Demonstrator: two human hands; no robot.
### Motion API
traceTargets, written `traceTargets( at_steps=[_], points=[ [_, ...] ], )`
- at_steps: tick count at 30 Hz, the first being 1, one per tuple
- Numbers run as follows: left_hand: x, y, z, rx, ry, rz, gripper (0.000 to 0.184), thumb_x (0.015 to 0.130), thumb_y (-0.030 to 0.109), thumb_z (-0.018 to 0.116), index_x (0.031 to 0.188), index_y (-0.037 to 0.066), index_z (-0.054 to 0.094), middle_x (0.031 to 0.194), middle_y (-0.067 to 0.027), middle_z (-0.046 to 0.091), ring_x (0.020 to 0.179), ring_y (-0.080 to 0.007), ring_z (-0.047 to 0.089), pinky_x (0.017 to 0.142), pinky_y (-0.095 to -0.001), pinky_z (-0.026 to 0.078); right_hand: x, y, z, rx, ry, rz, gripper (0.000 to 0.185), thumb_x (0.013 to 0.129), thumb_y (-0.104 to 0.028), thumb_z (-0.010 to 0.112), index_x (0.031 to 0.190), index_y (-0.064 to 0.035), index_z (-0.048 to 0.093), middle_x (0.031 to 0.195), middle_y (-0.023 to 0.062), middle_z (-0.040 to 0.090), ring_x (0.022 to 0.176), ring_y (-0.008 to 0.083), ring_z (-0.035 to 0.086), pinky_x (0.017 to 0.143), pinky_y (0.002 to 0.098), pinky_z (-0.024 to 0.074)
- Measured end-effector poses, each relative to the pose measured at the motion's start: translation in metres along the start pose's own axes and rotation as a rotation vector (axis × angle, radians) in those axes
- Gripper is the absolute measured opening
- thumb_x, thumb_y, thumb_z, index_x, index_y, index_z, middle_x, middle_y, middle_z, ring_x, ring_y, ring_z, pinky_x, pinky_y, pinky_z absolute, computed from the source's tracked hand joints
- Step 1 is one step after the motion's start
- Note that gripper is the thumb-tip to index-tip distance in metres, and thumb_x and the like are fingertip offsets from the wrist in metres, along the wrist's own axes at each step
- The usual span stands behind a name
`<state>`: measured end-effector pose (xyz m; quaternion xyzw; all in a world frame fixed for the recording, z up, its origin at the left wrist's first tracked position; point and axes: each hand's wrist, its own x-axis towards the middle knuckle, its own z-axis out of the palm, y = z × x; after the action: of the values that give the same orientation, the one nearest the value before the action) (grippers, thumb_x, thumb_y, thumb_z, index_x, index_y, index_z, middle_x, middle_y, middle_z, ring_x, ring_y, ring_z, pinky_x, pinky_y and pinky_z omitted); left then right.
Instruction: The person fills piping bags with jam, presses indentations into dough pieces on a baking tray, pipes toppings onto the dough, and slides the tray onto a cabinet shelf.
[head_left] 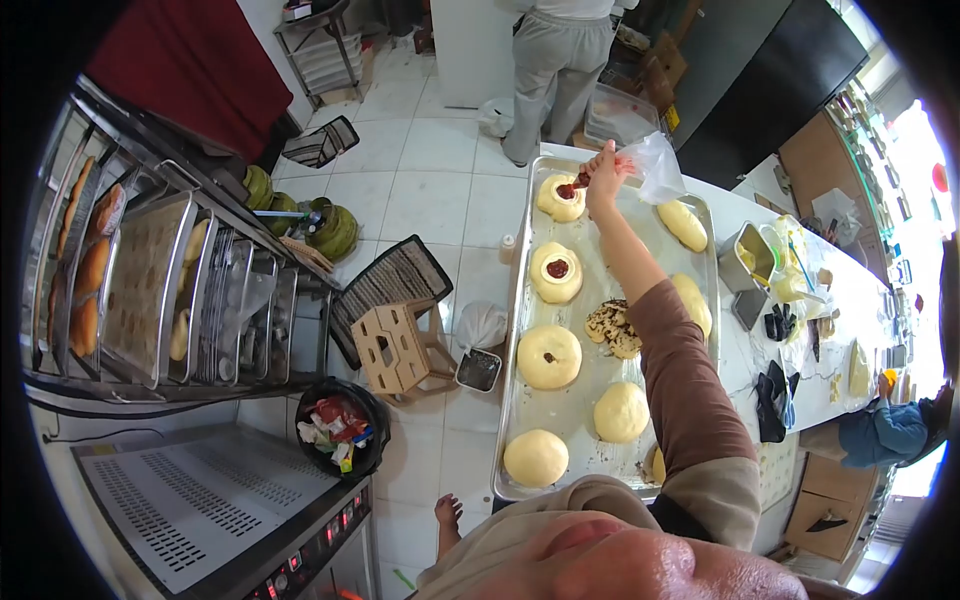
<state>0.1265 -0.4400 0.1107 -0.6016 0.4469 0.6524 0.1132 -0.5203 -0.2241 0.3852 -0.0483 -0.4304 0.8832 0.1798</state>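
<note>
My right hand is closed around a clear plastic piping bag with red filling. Its tip is at the far-left dough bun, where red filling sits in the middle. Below it on the metal baking tray lies a ringed bun with a red centre. Nearer me are a bun with a small dark centre, plain round buns and a dark-flecked dough piece. My right forearm hides part of the tray. My left hand hangs beside the tray, fingers apart, holding nothing.
At left stands a rack of trays and bread, above an oven. A bin and a wooden stool are on the floor. A person stands beyond the table; another is at right. A metal container is right of the tray.
</note>
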Motion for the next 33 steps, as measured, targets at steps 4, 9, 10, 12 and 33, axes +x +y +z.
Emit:
traceTargets(
  at_steps=[4,9,10,12,33],
  points=[
    [0.000,0.002,0.002,0.037,0.015,-0.012,0.018,0.077,0.023,0.043,0.090,0.011,0.049,0.076,-0.0043,0.052,0.062,-0.0169,0.052,0.050,-0.0309,0.041,-0.001,0.004,0.004,-0.121,-0.005,-0.003,0.041,0.079,-0.030,0.047,0.050,-0.0131,0.023,0.041,-0.0028,0.023,0.034,0.0088,0.022,0.035,0.0235,0.0273],
    [0.018,-0.015,-0.002,0.018,0.011,-0.092,0.018,0.078,0.022,0.042,0.090,0.011,0.049,0.075,-0.0040,0.052,0.062,-0.0174,0.052,0.051,-0.0314,0.041,-0.009,0.001,0.004,-0.055,0.060,-0.034,0.042,0.080,-0.029,0.046,0.050,-0.0123,0.023,0.040,-0.0027,0.023,0.033,0.0087,0.022,0.033,0.0235,0.0264],
    [0.025,-0.022,-0.004,0.013,0.011,-0.112,0.017,0.078,0.022,0.041,0.090,0.011,0.049,0.075,-0.0040,0.052,0.062,-0.0175,0.052,0.051,-0.0315,0.041,-0.010,0.001,0.004,-0.054,0.072,-0.041,0.041,0.080,-0.029,0.046,0.050,-0.0121,0.023,0.040,-0.0026,0.023,0.033,0.0087,0.023,0.033,0.0235,0.0264],
    [0.032,-0.028,-0.002,0.006,0.006,-0.123,0.017,0.079,0.022,0.041,0.089,0.012,0.049,0.075,-0.0039,0.052,0.062,-0.0177,0.052,0.051,-0.0318,0.041,-0.006,0.004,-0.003,-0.030,0.078,-0.033,0.039,0.079,-0.029,0.047,0.053,-0.0116,0.024,0.041,-0.0021,0.023,0.033,0.0092,0.024,0.033,0.0238,0.0269],
    [0.035,-0.012,0.005,0.102,-0.120,-0.094,0.020,0.080,0.018,0.039,0.095,0.007,0.047,0.080,-0.0081,0.051,0.071,-0.0218,0.052,0.058,-0.0354,0.045,0.001,0.007,-0.020,-0.561,0.153,-0.099,0.032,0.082,-0.037,0.034,0.091,-0.0106,0.049,0.076,0.0093,0.050,0.065,0.0216,0.049,0.060,0.0366,0.0394]
  ],
)
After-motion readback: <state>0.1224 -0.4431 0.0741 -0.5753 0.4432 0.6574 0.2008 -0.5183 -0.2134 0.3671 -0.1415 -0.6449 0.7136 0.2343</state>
